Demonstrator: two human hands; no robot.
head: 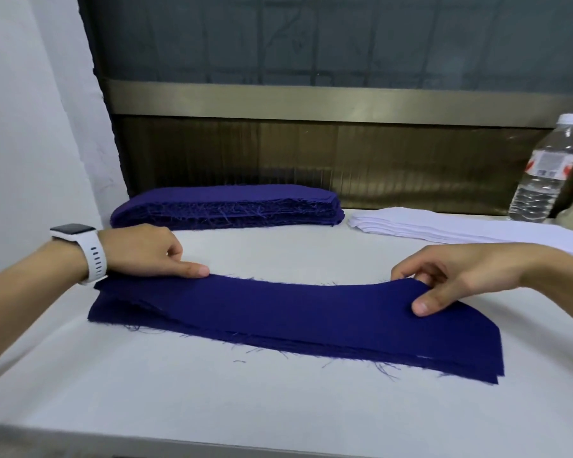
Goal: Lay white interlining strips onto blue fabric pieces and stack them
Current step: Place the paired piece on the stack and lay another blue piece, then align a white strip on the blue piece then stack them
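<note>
Both hands are set on a blue piece (278, 312) atop the near stack: left hand (146, 251) pinning one end flat, right hand (460, 276) pinching the other, apparently to square it for a white strip (444, 226).

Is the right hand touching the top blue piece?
Touching. Head view: the right hand pinches the top blue fabric piece's right end, thumb on top.

Light was bright, even and soft, with only faint shadows under the hands. Wide-angle distortion bent the edges; the near table edge (212, 441) was blurred.
</note>
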